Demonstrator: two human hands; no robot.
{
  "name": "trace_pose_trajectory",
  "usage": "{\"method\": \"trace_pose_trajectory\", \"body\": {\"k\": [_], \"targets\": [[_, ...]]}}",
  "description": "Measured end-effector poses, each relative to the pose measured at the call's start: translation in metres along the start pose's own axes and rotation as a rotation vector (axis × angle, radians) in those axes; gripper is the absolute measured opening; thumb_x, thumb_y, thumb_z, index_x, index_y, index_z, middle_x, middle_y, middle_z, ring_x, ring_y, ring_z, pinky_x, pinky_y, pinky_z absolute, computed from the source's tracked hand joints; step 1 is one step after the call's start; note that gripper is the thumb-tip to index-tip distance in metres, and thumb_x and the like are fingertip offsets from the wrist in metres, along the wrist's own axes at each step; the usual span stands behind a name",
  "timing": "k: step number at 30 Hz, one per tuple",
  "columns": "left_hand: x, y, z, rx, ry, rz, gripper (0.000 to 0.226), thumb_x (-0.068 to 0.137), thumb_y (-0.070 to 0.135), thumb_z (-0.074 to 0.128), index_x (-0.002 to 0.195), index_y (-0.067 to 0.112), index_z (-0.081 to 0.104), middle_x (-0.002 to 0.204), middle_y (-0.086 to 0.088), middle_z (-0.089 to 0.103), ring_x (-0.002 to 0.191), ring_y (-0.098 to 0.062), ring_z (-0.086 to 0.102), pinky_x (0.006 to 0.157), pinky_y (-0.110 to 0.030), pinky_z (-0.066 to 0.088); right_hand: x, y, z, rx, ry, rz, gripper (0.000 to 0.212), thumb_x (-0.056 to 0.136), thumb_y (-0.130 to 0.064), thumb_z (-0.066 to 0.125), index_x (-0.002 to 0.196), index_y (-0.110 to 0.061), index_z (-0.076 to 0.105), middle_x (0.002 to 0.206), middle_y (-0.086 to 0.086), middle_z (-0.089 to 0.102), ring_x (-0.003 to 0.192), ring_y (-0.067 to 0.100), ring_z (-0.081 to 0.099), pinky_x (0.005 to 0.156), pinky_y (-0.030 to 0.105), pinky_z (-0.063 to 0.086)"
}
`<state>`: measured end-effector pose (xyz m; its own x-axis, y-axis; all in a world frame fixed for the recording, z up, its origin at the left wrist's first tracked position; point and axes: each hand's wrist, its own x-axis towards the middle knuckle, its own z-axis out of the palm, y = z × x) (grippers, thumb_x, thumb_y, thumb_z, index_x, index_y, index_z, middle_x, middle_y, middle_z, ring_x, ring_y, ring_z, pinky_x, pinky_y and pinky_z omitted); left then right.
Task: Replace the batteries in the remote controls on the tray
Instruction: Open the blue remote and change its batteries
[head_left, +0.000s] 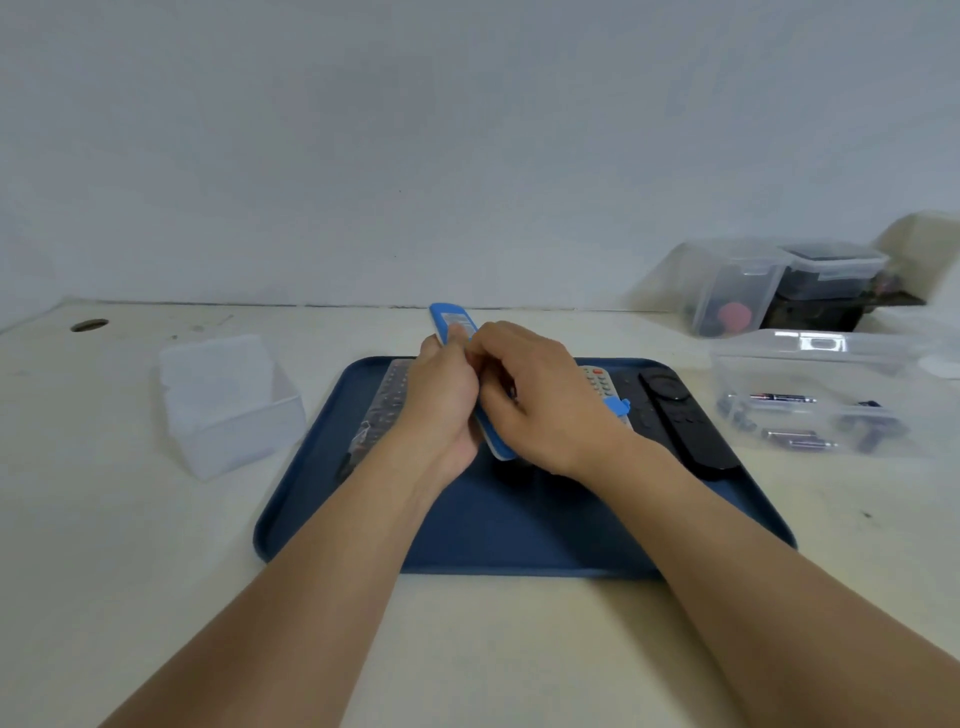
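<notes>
Head view, the only one here: both hands are up over the far half of the dark blue plastic tray (467, 545), working on a slim blue-and-white remote control (452, 318). The left hand (441, 405) has its fingers wrapped round the remote's left side, thumb up near the top end. The right hand (540, 400) is curled in against the middle of the same remote from the right, fingertips bunched where the two hands meet. Can't tell exactly what those fingertips are pinching, it's hidden. The remote sticks out past the hands at both ends, tilted, far tip pointing away.

Just left of the left hand, a grey remote in a clear sleeve (384, 405) lies on the tray. Right of the right hand there's a light grey remote with a red button (597, 382), a small blue plastic piece (621, 406) resting on it, then a black remote with a round pad (685, 421).

Further right on the cream bench (493, 649), a clear plastic box (815, 353) holds loose batteries (782, 399); any label text is too blurry to read. Well left of the left hand sits an open frosted plastic box (228, 405).
</notes>
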<state>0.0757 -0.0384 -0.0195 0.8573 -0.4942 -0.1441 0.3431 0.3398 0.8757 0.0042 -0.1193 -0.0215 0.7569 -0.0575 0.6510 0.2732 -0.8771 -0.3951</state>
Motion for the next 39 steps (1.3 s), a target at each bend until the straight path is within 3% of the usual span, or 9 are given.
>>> {"method": "trace_pose_trajectory", "body": {"k": [4, 7, 17, 20, 24, 29, 33, 36, 39], "targets": [[-0.003, 0.003, 0.001, -0.022, -0.01, 0.005, 0.037, 0.11, 0.032, 0.038, 0.133, 0.005, 0.05, 0.092, -0.009, 0.067, 0.071, -0.016, 0.071, 0.055, -0.026, 0.057, 0.0, 0.003, 0.003, 0.111, 0.054, 0.057, 0.011, 0.083, 0.0, 0.062, 0.089, -0.009, 0.061, 0.082, 0.002, 0.062, 0.075, 0.017, 0.056, 0.067, 0.026, 0.046], [-0.004, 0.005, 0.002, -0.049, -0.006, 0.002, 0.039, 0.11, 0.033, 0.037, 0.134, 0.004, 0.049, 0.092, -0.01, 0.066, 0.068, -0.017, 0.071, 0.056, -0.027, 0.057, -0.001, 0.003, 0.003, 0.161, 0.084, 0.082, 0.012, 0.084, 0.0, 0.066, 0.089, -0.01, 0.065, 0.084, 0.001, 0.064, 0.077, 0.013, 0.058, 0.069, 0.017, 0.045], [-0.007, 0.003, 0.0, -0.035, 0.002, -0.018, 0.036, 0.11, 0.033, 0.037, 0.131, 0.008, 0.052, 0.118, -0.017, 0.069, 0.094, -0.024, 0.073, 0.068, -0.035, 0.06, -0.002, 0.005, 0.005, 0.197, 0.078, 0.094, 0.013, 0.084, 0.0, 0.066, 0.088, -0.012, 0.066, 0.084, 0.001, 0.062, 0.076, 0.014, 0.056, 0.068, 0.017, 0.045], [-0.005, 0.001, 0.0, -0.031, 0.0, -0.012, 0.033, 0.11, 0.034, 0.037, 0.128, 0.01, 0.053, 0.121, -0.017, 0.068, 0.097, -0.025, 0.072, 0.08, -0.04, 0.06, -0.002, 0.006, 0.005, 0.165, 0.08, 0.113, 0.011, 0.084, -0.002, 0.068, 0.087, -0.013, 0.066, 0.082, 0.003, 0.06, 0.072, 0.015, 0.053, 0.066, 0.025, 0.045], [-0.002, 0.003, -0.002, -0.045, 0.013, -0.006, 0.036, 0.11, 0.034, 0.038, 0.13, 0.009, 0.053, 0.124, -0.019, 0.067, 0.103, -0.029, 0.071, 0.079, -0.039, 0.061, -0.003, 0.006, 0.005, 0.189, 0.121, 0.139, 0.009, 0.087, -0.006, 0.068, 0.09, -0.014, 0.067, 0.084, 0.003, 0.061, 0.076, 0.015, 0.057, 0.07, 0.027, 0.048], [0.003, 0.01, -0.002, -0.15, 0.013, 0.036, 0.041, 0.109, 0.037, 0.039, 0.134, 0.006, 0.051, 0.117, -0.018, 0.065, 0.101, -0.029, 0.066, 0.092, -0.049, 0.056, 0.004, -0.005, -0.002, 0.702, 0.357, 0.526, 0.011, 0.087, -0.003, 0.074, 0.094, -0.011, 0.07, 0.088, -0.001, 0.074, 0.079, 0.014, 0.072, 0.065, 0.026, 0.057], [0.007, 0.013, -0.006, -0.31, -0.005, 0.048, 0.022, 0.108, 0.025, 0.046, 0.121, 0.012, 0.06, 0.11, -0.004, 0.067, 0.097, -0.016, 0.064, 0.075, -0.034, 0.054, 0.014, 0.005, -0.022, 1.419, 0.573, 0.914, 0.02, 0.096, 0.009, 0.053, 0.11, 0.0, 0.063, 0.1, 0.014, 0.066, 0.068, 0.016, 0.056, 0.066, 0.022, 0.052], [0.01, 0.016, -0.01, -0.417, -0.077, 0.031, 0.016, 0.106, 0.016, 0.05, 0.116, 0.021, 0.062, 0.106, 0.001, 0.067, 0.09, -0.014, 0.063, 0.073, -0.033, 0.053, 0.012, 0.02, -0.034, 1.335, 0.499, 1.099, 0.039, 0.09, 0.015, 0.029, 0.103, 0.004, 0.064, 0.085, 0.012, 0.054, 0.053, 0.011, 0.034, 0.046, 0.019, 0.035], [0.012, 0.016, -0.007, -0.544, -0.149, 0.021, 0.022, 0.105, 0.01, 0.049, 0.119, 0.023, 0.061, 0.107, -0.001, 0.068, 0.097, -0.019, 0.065, 0.093, -0.046, 0.053, 0.014, 0.021, -0.038, 0.916, 0.252, 1.125, 0.02, 0.096, -0.011, 0.05, 0.092, -0.002, 0.067, 0.073, 0.006, 0.05, 0.047, 0.009, 0.025, 0.035, 0.019, 0.023]]}}
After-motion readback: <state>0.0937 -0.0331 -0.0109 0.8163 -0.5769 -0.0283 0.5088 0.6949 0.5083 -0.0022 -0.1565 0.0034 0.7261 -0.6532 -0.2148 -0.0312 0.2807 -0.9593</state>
